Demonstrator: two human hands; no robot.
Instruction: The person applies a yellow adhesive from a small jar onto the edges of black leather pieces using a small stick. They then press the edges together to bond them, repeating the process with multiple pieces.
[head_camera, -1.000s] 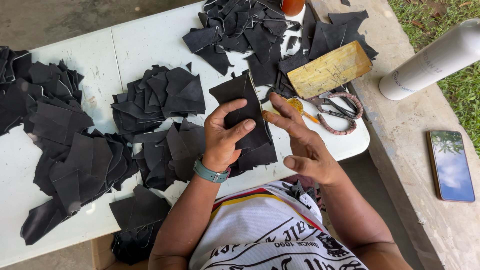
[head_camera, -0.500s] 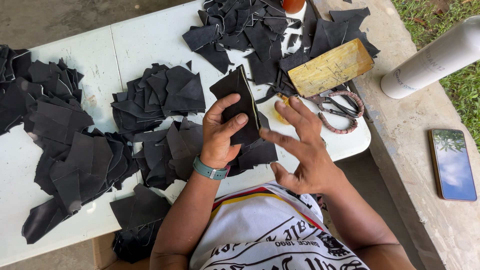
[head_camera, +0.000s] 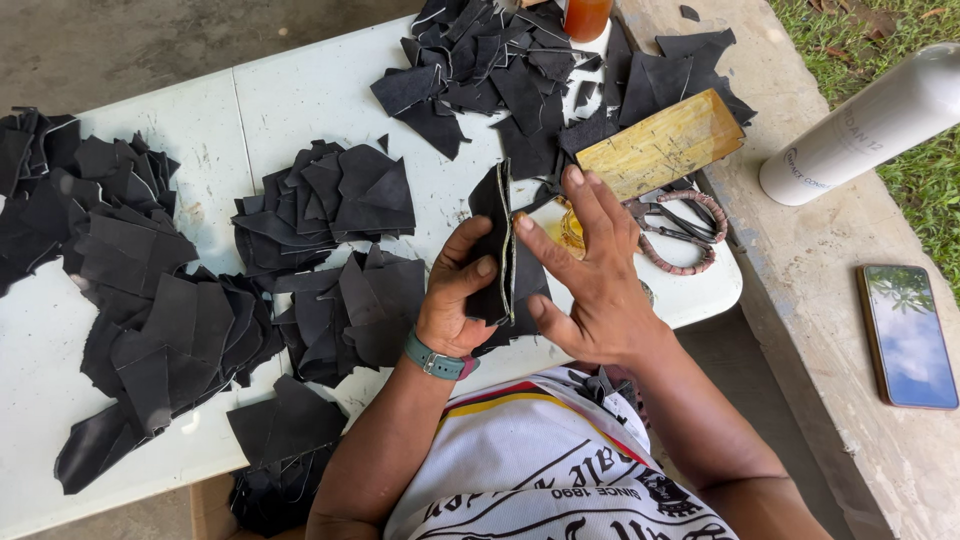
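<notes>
My left hand (head_camera: 458, 295) grips a black leather piece (head_camera: 497, 240), held upright on its edge over the white table (head_camera: 300, 100). A teal band sits on that wrist. My right hand (head_camera: 585, 270) is flat, fingers spread, pressed against the right side of the same piece. The piece's pale edge shows between the two hands. More black leather lies under my hands, partly hidden.
Piles of black leather scraps (head_camera: 130, 270) cover the table left, centre (head_camera: 330, 200) and far (head_camera: 500, 70). A yellow wooden block (head_camera: 665, 145) and scissors with wrapped handles (head_camera: 675, 230) lie right of my hands. A white cylinder (head_camera: 860, 125) and a phone (head_camera: 908, 335) rest on the concrete ledge.
The leather piece has turned from flat to standing on its edge. My right hand has opened and moved up flat against it; my left hand has shifted its grip.
</notes>
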